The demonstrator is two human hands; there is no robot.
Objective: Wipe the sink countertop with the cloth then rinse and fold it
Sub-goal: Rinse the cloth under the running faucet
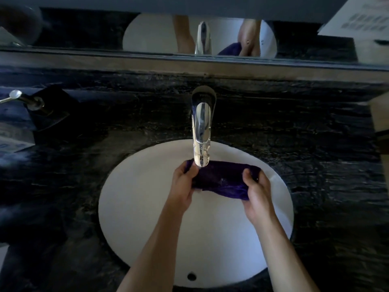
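This is a bathroom, at a vanity. A white oval sink (134, 207) is set under a dark, veined stone countertop (315, 144), with a chrome single-lever faucet (201, 125) at the sink's far edge. A mirror (84, 28) runs along the countertop's back edge, and a pump soap dispenser (35, 104) stands near its far left corner.
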